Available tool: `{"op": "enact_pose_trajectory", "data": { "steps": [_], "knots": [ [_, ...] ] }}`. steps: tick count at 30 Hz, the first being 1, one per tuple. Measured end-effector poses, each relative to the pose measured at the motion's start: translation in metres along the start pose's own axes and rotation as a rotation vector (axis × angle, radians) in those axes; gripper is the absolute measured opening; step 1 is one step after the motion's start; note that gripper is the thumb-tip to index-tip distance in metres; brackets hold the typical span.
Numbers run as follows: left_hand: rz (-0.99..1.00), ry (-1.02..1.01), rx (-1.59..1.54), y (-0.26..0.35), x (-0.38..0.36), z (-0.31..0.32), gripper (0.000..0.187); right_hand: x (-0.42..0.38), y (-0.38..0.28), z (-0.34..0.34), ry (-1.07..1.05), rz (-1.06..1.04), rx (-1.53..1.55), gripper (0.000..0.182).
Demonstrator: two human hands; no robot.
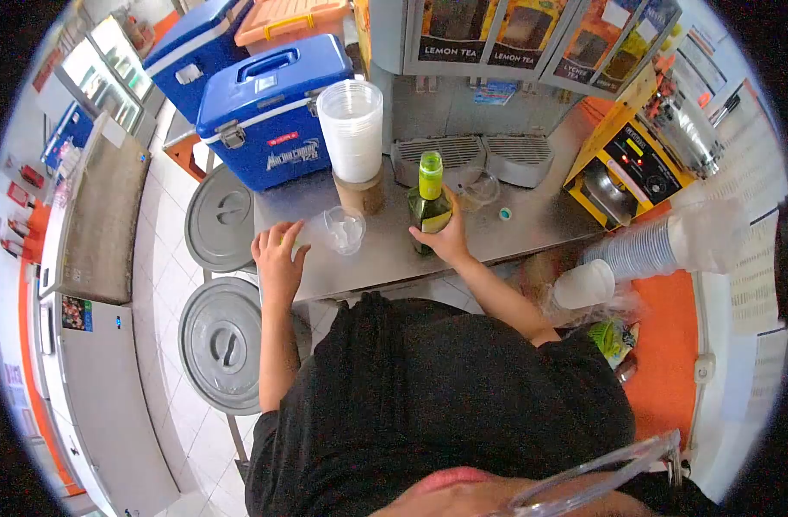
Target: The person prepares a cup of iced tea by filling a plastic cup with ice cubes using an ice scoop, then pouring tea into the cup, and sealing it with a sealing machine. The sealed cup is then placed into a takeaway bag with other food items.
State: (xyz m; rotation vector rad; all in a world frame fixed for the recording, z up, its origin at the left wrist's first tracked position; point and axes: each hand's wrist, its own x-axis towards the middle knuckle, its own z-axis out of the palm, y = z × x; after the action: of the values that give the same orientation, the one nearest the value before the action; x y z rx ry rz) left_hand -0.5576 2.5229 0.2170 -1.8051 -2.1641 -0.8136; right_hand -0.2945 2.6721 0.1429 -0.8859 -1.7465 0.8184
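A green glass bottle point(430, 185) with a yellow-green neck label stands upright on the steel counter, its mouth uncapped. My right hand point(446, 231) is wrapped round its lower body. Left of it sits a clear plastic cup point(344, 231) that seems to hold ice. My left hand point(278, 258) is just left of that cup, fingers apart and curved, holding nothing. Behind the bottle, to its right, is another clear cup point(478, 189), and a small bottle cap point(505, 214) lies near it. A tall stack of plastic cups point(351, 129) rises behind the first cup.
A blue cooler box point(264, 116) stands at the back left, beside the drink dispenser point(471, 112). The yellow-and-black machine point(631, 155) is on the right. Bagged cups point(635, 258) lie at the right edge. Grey lidded bins point(224, 345) stand left of the steel counter point(385, 267).
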Motion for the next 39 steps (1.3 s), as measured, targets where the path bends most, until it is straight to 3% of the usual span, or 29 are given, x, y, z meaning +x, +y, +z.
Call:
{"op": "enact_pose_trajectory", "data": {
  "steps": [5,12,15,17,19,22,24,28,30,34,37,39],
  "knots": [
    [0.051,-0.090,0.117,0.001,0.010,0.000,0.045,-0.009,0.017,0.006,0.034,0.048,0.141,0.097],
    [0.091,-0.122,0.152,0.009,0.015,0.002,0.044,-0.010,0.008,-0.012,-0.057,0.109,0.107,0.097],
    [0.111,-0.126,0.178,0.011,0.016,0.002,0.045,-0.010,0.010,-0.028,-0.118,0.059,0.014,0.089],
    [0.098,-0.114,0.243,0.009,0.018,0.001,0.045,-0.015,0.029,-0.043,-0.027,-0.003,0.083,0.073],
    [0.091,-0.106,0.271,0.010,0.025,-0.001,0.044,-0.018,0.047,-0.062,0.110,0.121,0.076,0.054],
    [0.110,-0.092,0.315,0.011,0.036,0.002,0.044,-0.013,0.081,-0.099,0.229,0.213,-0.132,0.045],
    [0.135,-0.085,0.332,0.014,0.042,0.005,0.043,-0.007,0.095,-0.117,0.148,0.208,-0.778,0.044],
    [0.256,-0.108,0.332,0.023,0.044,0.011,0.041,-0.006,0.103,-0.123,0.049,0.194,-0.962,0.045],
    [0.294,-0.106,0.333,0.024,0.042,0.009,0.040,-0.011,0.119,-0.124,-0.112,0.292,-0.979,0.044],
    [0.237,-0.120,0.351,0.017,0.029,-0.002,0.040,-0.025,0.133,-0.132,-0.097,0.174,-0.935,0.048],
    [0.213,-0.115,0.379,0.010,0.023,-0.002,0.041,-0.009,0.092,-0.143,0.011,0.343,-0.668,0.036],
    [0.211,-0.109,0.383,0.011,0.024,-0.001,0.041,0.010,0.049,-0.132,0.292,0.292,0.034,0.031]
  ]
}}
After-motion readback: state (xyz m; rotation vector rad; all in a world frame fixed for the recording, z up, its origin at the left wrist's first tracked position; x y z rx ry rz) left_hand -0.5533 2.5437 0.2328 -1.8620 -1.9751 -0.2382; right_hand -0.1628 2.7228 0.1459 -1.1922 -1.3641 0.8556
